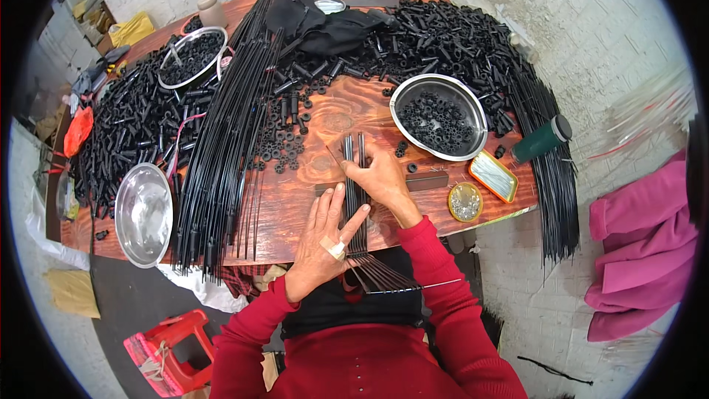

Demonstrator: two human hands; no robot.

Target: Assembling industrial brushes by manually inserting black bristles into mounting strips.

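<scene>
A bundle of thin black rods (354, 203) lies across the table's front edge, pointing away from me. Their near ends fan out along a thin metal rod (402, 290) over my lap. My left hand (323, 236), with a pale bandage (334, 247) near the thumb, rests against the bundle's left side, fingers stretched out. Around the far part of the bundle, my right hand (380, 181) is closed, thumb across the rods and fingers at their right side. A thin reddish-brown sliver shows beside that thumb; I cannot tell whether it is held.
Long black rods (225, 133) lie in a heap at left, and more rods (550, 177) hang over the right edge. Metal bowls (396, 107), a second one (144, 214), a green bottle (543, 140) and a yellow-rimmed dish (465, 202) stand around. A red stool (173, 351) is lower left.
</scene>
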